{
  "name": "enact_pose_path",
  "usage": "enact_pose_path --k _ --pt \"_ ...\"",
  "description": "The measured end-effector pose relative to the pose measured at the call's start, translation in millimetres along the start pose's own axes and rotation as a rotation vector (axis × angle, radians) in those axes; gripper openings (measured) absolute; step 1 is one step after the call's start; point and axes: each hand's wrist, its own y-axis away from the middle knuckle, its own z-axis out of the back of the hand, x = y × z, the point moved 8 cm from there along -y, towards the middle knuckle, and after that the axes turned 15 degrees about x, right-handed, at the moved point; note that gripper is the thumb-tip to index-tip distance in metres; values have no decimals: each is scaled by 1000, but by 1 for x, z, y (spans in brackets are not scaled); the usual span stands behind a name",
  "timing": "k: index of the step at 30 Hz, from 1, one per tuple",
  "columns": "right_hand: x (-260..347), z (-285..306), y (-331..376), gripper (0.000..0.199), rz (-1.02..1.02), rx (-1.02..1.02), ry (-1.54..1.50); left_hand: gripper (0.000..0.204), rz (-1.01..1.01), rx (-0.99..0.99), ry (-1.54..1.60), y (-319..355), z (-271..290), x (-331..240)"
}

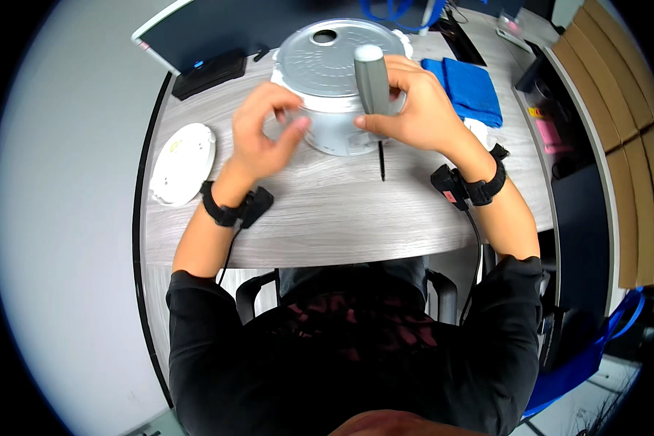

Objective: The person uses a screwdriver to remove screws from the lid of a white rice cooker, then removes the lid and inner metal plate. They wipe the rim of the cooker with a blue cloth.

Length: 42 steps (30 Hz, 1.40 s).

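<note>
Beside the silvery drum point(328, 83), right grip point(423, 109) grasping screwdriver point(371, 73).
Likely light, stiff; best held by its handle point(374, 91). Left grip point(258, 134) parted.

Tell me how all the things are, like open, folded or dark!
Left grip: open, close to the silver drum; touching or not, unclear
Right grip: closed on the screwdriver
Screwdriver: held, tip down
Silver drum: top hole uncovered
Blue cloth: folded
White disc: lying flat
Screen: dark

Folded blue cloth point(474, 91) on grey desk point(327, 218), dark monitor point(221, 33), brown cardboard point(610, 80) at right
</note>
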Motion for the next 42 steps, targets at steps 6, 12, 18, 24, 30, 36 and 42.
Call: enact_pose_path --k 6,12,18,24,30,36,42 --pt "-7 -7 -3 36 -179 41 -28 56 198 49 -84 5 34 75" --pt "-17 -1 1 35 -194 31 -78 57 126 145 -72 -3 17 93" --pt "-54 15 10 34 -185 17 -183 45 38 180 -133 -5 15 81" --pt "-77 22 7 39 -225 91 -233 42 11 67 -80 -1 6 56" --pt "-79 29 6 45 -263 104 -226 44 -197 -22 -175 3 -6 32" --pt "-69 36 3 33 -220 45 -201 44 -183 -59 -139 1 -19 15" --pt "-34 58 -12 39 -207 -15 -239 42 -139 -110 -199 -17 -31 -1"
